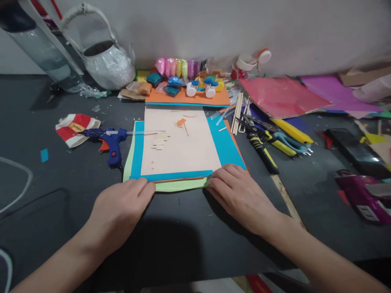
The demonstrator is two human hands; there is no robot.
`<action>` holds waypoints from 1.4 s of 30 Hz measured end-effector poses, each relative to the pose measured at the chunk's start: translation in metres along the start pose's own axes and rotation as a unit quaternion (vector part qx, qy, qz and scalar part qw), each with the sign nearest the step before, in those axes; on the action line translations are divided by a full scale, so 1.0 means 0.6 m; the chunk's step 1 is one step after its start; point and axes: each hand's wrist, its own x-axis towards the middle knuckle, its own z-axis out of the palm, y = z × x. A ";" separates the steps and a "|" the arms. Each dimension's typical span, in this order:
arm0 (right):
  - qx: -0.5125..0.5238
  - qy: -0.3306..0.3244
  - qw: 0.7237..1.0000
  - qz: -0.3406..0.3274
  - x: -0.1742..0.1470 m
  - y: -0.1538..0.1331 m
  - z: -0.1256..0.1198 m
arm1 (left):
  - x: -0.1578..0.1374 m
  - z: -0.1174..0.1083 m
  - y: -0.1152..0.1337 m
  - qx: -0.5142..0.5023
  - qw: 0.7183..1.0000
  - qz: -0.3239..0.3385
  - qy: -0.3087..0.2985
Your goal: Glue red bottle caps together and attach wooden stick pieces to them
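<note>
Dark tabletop [76,181], left hand [122,206] and right hand [240,196] in curled grip on layered paper [186,154]

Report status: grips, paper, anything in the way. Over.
Left grip and right grip at near edge of paper stack. Pale sheet bearing stick pieces, orange scraps. Glue stick from glue gun overlapping its left side.

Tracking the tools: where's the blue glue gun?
In the head view, the glue gun lies on the table left of centre, beyond the left hand, its front end over the red-and-white packet.
</note>
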 end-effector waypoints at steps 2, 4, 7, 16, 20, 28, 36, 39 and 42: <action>0.009 0.004 1.000 -0.005 0.003 0.000 0.001 | -0.001 -0.001 -0.005 0.016 1.000 0.004 0.004; 0.010 0.006 1.000 -0.006 0.005 0.000 0.002 | -0.004 0.000 -0.008 0.020 1.000 0.005 0.012; -0.003 0.005 1.000 -0.011 0.005 -0.001 0.002 | -0.010 0.003 -0.009 0.009 0.999 0.011 0.031; -0.055 -0.001 0.998 -0.012 0.003 -0.001 -0.001 | -0.016 0.031 -0.026 -0.003 0.999 0.050 0.008; -0.033 -0.012 0.999 0.000 -0.001 0.000 -0.002 | -0.013 0.023 -0.028 -0.036 0.998 0.034 -0.024; 0.050 -0.020 0.998 0.029 0.005 0.000 0.005 | -0.015 0.017 -0.023 -0.088 0.995 -0.040 -0.024; 0.053 -0.022 0.995 0.076 0.015 -0.003 0.008 | -0.018 0.009 -0.035 -0.153 0.965 -0.197 -0.085; 0.055 -0.020 0.995 0.077 0.016 -0.002 0.010 | -0.022 0.004 -0.041 -0.174 0.953 -0.227 -0.096; 0.062 -0.022 0.995 0.080 0.019 -0.001 0.010 | -0.029 0.002 -0.047 -0.213 0.938 -0.255 -0.102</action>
